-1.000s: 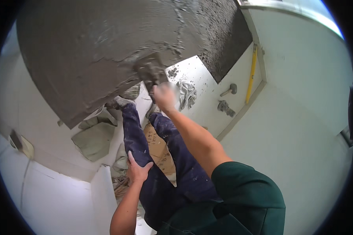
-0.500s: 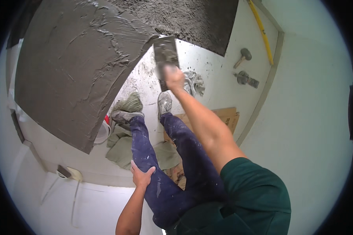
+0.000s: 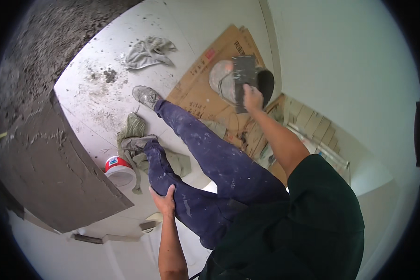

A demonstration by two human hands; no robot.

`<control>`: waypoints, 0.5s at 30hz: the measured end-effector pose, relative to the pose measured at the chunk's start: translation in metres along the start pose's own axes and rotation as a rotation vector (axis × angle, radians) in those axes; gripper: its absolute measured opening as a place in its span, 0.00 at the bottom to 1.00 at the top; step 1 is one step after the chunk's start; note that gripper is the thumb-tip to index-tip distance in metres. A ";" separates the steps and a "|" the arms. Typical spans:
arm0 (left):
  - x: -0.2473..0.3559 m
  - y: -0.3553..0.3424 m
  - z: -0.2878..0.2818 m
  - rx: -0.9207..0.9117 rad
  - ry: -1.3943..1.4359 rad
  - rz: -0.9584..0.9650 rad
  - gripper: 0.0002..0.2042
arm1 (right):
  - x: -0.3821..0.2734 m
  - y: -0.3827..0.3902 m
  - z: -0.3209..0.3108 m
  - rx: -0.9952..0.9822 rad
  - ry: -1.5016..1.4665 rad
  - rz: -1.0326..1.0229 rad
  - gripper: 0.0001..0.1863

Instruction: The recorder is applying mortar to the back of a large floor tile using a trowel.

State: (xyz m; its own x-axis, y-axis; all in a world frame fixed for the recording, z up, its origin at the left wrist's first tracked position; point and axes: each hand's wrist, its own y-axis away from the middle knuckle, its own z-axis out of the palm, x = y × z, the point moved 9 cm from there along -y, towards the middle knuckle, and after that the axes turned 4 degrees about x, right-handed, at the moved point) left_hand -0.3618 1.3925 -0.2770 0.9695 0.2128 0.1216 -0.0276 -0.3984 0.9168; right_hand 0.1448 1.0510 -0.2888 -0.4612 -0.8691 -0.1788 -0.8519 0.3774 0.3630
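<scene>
My right hand is closed on a plastering trowel, its dark rectangular blade smeared with mortar. The trowel hangs over a dark round bucket and a whitish, mortar-stained container, covering part of both. I cannot tell whether it touches them. My left hand lies on my left leg near the knee, thumb apart from the fingers, holding nothing. Off to the left is a smoothed grey mortar layer with ridges in it, and beyond it a rougher, grainy stretch of mortar.
Flattened cardboard lies under the containers. A grey rag and mortar crumbs are on the pale floor. Beside my left foot stand a white bucket with a red band and green cloth. A wall rises at right.
My view has turned rightward. The trowel in my right hand has left the edge of the smooth mortar and is now over the containers. My left hand stays on my leg.
</scene>
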 end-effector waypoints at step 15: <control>0.019 -0.068 -0.079 0.134 -0.416 0.126 0.46 | 0.180 0.024 0.032 -0.484 1.152 -0.161 0.21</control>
State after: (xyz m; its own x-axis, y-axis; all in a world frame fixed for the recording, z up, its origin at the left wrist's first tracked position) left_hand -0.3611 1.4943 -0.3065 0.9768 -0.2105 0.0406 -0.1462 -0.5157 0.8442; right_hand 0.0334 0.9136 -0.3420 0.3307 -0.7605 0.5589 -0.5878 0.2973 0.7524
